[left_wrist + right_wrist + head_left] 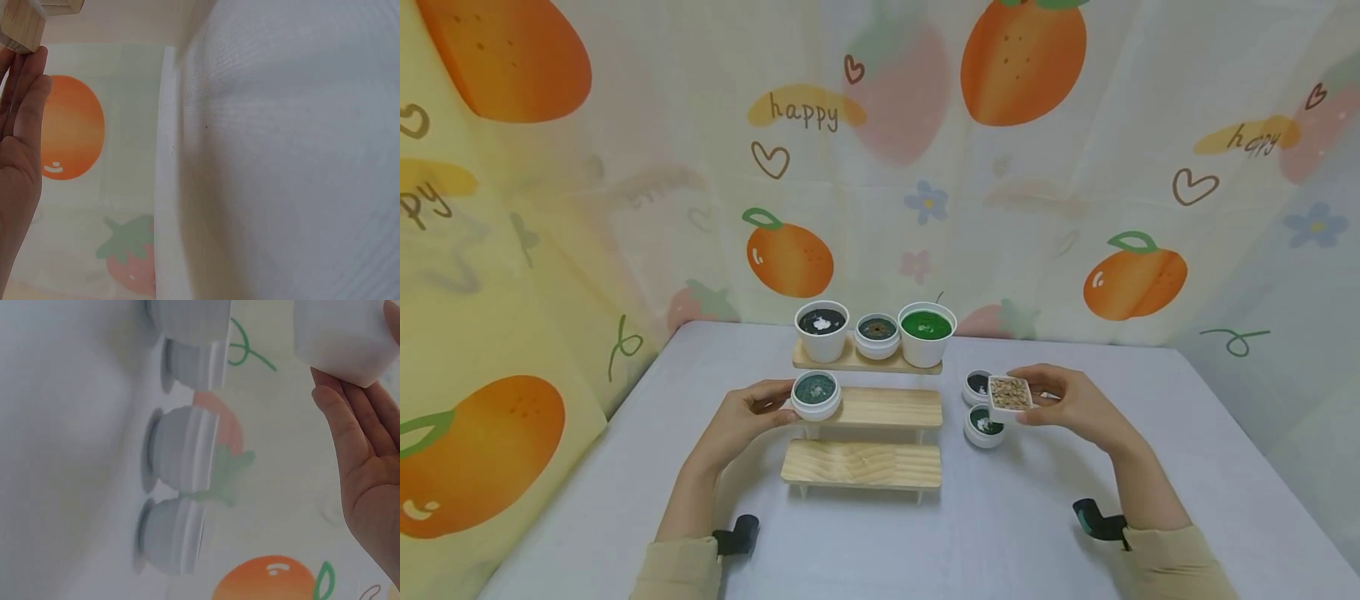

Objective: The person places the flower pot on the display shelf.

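My left hand [747, 414] grips the left side of a round white pot [816, 410] with a speckled green top. That pot is at the left end of the middle wooden shelf [887, 408]. In the left wrist view the fingers [30, 103] reach up beside a wooden shelf end [24, 28], with the pot mostly out of sight. My right hand [1070, 402] holds a square white pot [1010, 396] of beige granules between thumb and fingers. It is raised above the table, beside two small round pots, one dark-topped [976, 385] and one green-and-white [983, 429].
On the back shelf [867, 361] stand a tall white pot with a dark top [822, 333], a small round pot [877, 337] and a tall green-topped pot [927, 335]. The front shelf [861, 465] is lowest. A fruit-print cloth [865, 217] hangs behind the white table [865, 550].
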